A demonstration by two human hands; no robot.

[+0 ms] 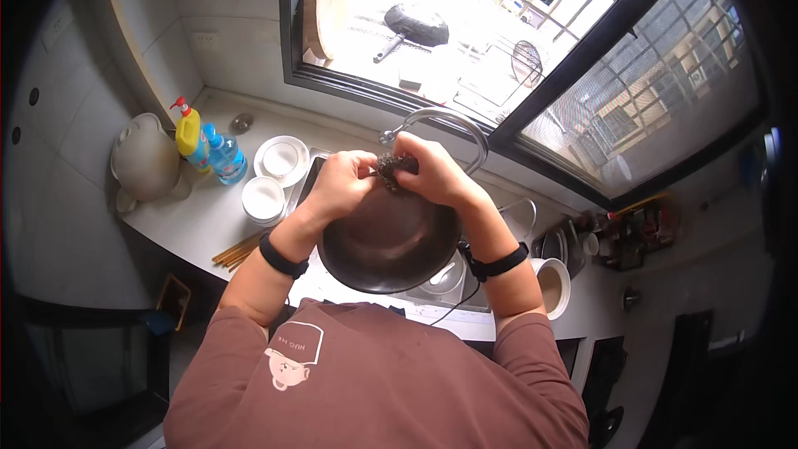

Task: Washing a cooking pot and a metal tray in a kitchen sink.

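Observation:
My right hand grips a dark steel-wool scrubber between thumb and fingers. On the scrubber's other side, the thumb and fingers of my left hand pinch at its edge. Just below both hands lies a dark metal wok, its inside facing up. My hands hide the wok's far rim, and I cannot tell whether a handle is there. Beneath the wok is a stainless-steel sink, mostly covered. The curved metal faucet arches just beyond my right hand.
Left on the counter are white bowls, a plate, chopsticks, a blue pump bottle, a yellow one and a large pot. A glass bowl with a spoon sits below the wok; a white container stands right.

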